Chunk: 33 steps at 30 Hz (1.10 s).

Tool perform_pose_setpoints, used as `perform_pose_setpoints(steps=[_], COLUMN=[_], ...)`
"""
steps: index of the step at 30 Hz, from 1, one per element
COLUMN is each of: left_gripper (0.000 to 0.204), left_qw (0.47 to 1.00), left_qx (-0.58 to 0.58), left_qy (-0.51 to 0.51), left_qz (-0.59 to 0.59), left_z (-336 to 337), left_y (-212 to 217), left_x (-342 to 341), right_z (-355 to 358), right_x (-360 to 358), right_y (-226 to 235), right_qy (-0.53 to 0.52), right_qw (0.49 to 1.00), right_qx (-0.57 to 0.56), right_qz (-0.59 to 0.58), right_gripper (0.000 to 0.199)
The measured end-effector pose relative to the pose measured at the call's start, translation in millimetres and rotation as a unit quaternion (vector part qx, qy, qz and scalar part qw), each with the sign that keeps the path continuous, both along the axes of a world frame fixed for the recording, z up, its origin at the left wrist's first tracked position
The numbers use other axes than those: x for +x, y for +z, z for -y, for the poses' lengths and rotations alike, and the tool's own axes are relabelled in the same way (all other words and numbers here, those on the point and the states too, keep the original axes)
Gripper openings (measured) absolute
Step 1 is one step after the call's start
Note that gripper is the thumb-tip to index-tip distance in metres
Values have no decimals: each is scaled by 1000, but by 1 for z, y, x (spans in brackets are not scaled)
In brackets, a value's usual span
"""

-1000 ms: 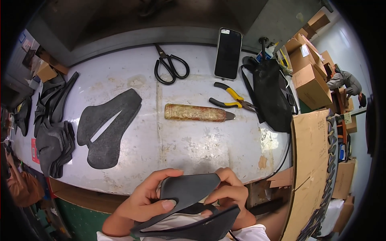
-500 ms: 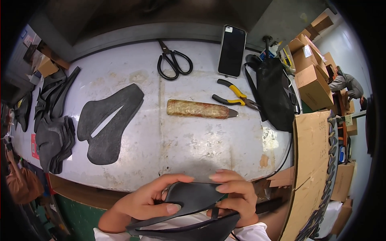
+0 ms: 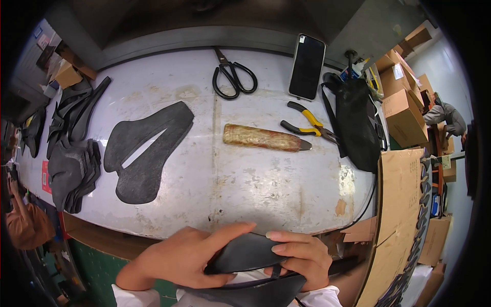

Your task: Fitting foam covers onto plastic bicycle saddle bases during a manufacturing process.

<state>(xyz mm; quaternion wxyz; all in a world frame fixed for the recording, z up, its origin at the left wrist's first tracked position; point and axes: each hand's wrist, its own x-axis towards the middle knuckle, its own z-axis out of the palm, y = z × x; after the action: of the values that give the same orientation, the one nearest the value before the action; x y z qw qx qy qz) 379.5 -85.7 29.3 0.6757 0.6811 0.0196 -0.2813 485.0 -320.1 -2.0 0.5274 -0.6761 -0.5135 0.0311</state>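
My left hand (image 3: 192, 256) and my right hand (image 3: 307, 258) are both closed on a black shoe upper (image 3: 243, 256) just off the table's front edge. The left fingers lie over its upper rim, with the thumb lower down. My right fingertips press on its far right end, near a small black loop. Its lower part is partly hidden by my hands. Ahead lie a flat black V-shaped upper piece (image 3: 148, 151) and a tape-wrapped knife (image 3: 263, 138), with yellow-and-black pliers (image 3: 312, 123) and black-handled scissors (image 3: 235, 79) beyond.
Stacks of black cut pieces (image 3: 76, 171) sit at the table's left. A phone (image 3: 307, 66) and a black pouch (image 3: 358, 123) are at the far right. Cardboard (image 3: 399, 204) stands along the right edge. Other people appear at both sides.
My left hand has turned over the shoe upper, so its back now shows and the thumb has moved lower. The right hand keeps its grip. The view has shifted slightly.
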Motion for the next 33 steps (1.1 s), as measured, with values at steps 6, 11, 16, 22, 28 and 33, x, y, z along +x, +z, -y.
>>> perform_pose_setpoints(steps=[6, 11, 16, 22, 28, 33], left_gripper=[67, 76, 52, 37, 37, 37], left_qw=[942, 926, 865, 778, 775, 760], left_qx=[157, 117, 251, 347, 350, 382], left_qy=[85, 84, 109, 107, 95, 86], left_qz=[286, 348, 421, 512, 518, 519], left_z=[13, 21, 28, 29, 29, 30], left_y=[-6, -13, -19, -21, -18, -14], left_x=[3, -3, -3, -5, -5, -7], right_z=[-5, -4, -4, -2, -2, -9], right_x=[-5, -13, -4, -11, -9, 8], right_y=[-5, -21, -31, -36, -36, -36], right_qy=[83, -16, 6, -14, 14, 88], right_qw=[994, 994, 995, 974, 979, 984], right_qx=[1, 87, 89, 181, 182, 143], right_qz=[69, 64, -34, 132, 91, -53], right_gripper=[21, 30, 31, 24, 28, 37])
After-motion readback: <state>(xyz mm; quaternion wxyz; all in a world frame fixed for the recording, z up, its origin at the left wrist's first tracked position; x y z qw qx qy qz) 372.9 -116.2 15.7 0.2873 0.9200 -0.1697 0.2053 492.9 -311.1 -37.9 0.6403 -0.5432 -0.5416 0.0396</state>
